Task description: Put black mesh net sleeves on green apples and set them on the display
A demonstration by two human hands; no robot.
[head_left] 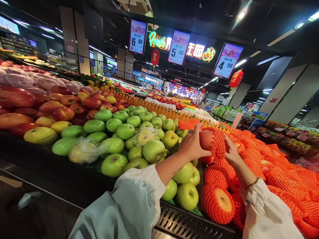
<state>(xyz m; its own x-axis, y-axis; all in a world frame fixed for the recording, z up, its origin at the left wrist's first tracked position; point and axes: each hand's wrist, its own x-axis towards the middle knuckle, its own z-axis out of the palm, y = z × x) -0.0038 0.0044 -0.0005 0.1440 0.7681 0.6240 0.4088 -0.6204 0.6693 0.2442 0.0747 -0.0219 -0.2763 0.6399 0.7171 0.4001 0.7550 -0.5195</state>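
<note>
Just right of the green apples [153, 151], the left hand [190, 145] clasps a smooth reddish fruit [205, 139], half bare, half in orange foam netting [218, 143] that the right hand [233, 153] touches, its grip impossible to tell.

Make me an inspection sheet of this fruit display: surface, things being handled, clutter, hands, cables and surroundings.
Surface: black display tray, slotted front edge, heaped with fruit.
Things handled: one reddish fruit, probably an apple, partly covered by an orange foam net.
Clutter: two plastic-wrapped yellow fruits among loose green fruit.
Hands: left hand grips the reddish fruit; right hand is at the net's right side, fingertips partly hidden.
Cables: nothing seen.
Surroundings: foam-netted fruit nearby; price screens and red lanterns hang overhead.
</note>
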